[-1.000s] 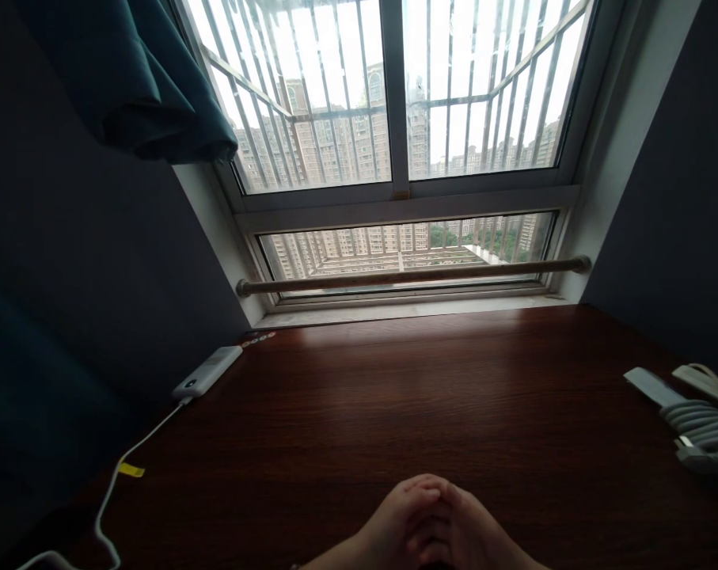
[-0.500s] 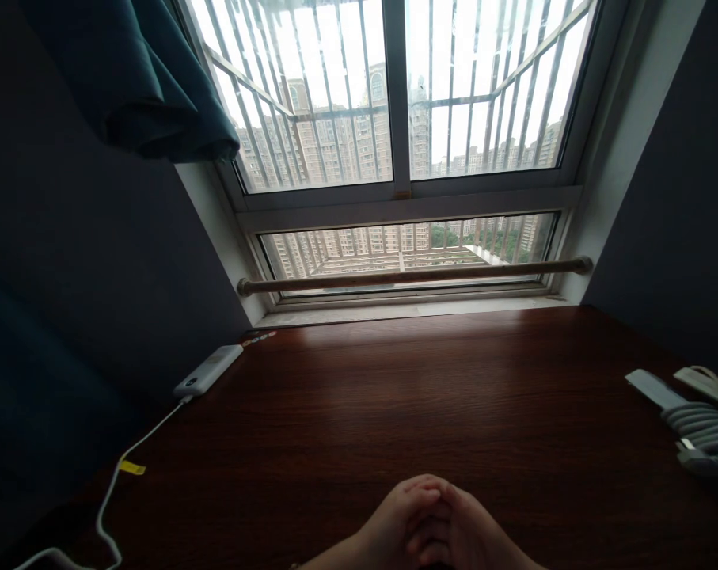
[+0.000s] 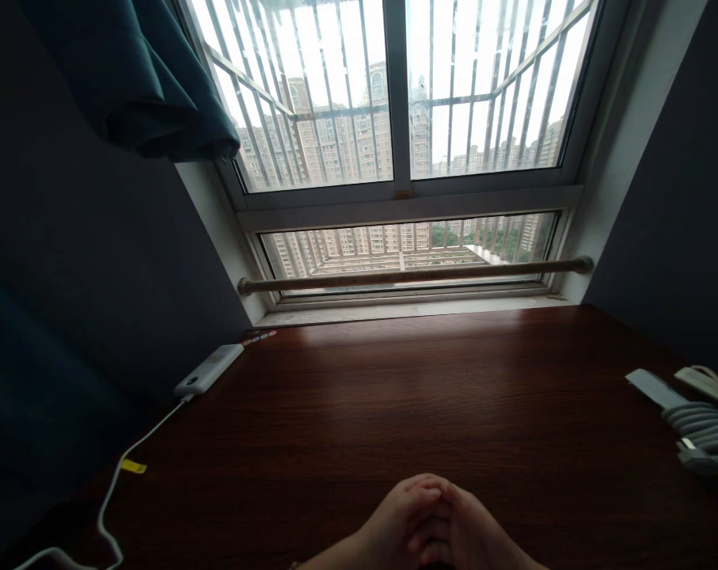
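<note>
My left hand (image 3: pixel 399 511) and my right hand (image 3: pixel 474 524) are folded together at the bottom middle, just above the near part of the brown wooden desk (image 3: pixel 364 412). Their fingertips meet at the top, and curled fingers show in the shaded hollow between the palms. Both hands are closed, touching only each other, and I see no object in them. The lower parts of the hands run out of the picture.
At the left lies a white power bank (image 3: pixel 209 370) with a white cable (image 3: pixel 106 507) bearing a yellow tag (image 3: pixel 134 467). A coiled grey cord (image 3: pixel 700 427) and white power strip (image 3: pixel 655 388) sit right. A rail (image 3: pixel 418 276) crosses the window; a blue curtain (image 3: pixel 157 95) hangs left.
</note>
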{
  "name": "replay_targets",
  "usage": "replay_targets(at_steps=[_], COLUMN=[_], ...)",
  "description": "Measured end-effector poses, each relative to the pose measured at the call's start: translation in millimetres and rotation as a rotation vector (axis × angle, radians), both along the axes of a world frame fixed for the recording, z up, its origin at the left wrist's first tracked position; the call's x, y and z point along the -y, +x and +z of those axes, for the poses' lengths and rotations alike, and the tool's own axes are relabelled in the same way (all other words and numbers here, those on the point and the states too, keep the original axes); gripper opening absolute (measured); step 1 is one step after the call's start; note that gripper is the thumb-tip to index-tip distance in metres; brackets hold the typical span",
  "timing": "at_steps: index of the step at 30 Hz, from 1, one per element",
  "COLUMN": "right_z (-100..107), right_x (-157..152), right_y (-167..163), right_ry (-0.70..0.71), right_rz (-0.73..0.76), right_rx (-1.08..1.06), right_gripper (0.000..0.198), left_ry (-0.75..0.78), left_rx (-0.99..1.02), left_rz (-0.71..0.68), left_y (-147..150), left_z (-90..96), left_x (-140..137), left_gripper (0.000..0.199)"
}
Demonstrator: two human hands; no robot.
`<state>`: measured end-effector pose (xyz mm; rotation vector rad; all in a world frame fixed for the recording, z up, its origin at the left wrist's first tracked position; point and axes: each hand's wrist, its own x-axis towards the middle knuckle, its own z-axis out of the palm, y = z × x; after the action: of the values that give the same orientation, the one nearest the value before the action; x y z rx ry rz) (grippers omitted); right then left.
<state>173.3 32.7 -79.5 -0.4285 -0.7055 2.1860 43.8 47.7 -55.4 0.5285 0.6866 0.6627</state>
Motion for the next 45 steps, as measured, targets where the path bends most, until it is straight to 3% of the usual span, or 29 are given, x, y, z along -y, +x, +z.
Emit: replay_targets(at_steps=[11,22,32,45], right_z=[8.8,14.2,2.6,5.2], right_x=[-0.2,3.9,2.1,0.5], right_y=[-2.9,0.9,1.5,-0.8], right_ry=[-0.07,-0.002,0.016,-0.016], right_rz=[-0.021,-0.019,-0.02,-0.011], right_rx=[0.069,0.013,-0.003,0.025], right_gripper=[0.044,0.043,0.041,0.04], left_ry=[0.004,0.005,0.035,0.011], left_rx=[-0.007,-0.011,-0.016,-0.005], left_rz=[0.0,0.004,-0.014,0.011], left_y=[-0.3,-0.9,-0.8,0.0], left_z=[-1.9,-3.4,-2.0,-2.7], left_x=[-0.7,0.4,-0.4,1.6], left_gripper=[0.023,0.018,0.016,0.017])
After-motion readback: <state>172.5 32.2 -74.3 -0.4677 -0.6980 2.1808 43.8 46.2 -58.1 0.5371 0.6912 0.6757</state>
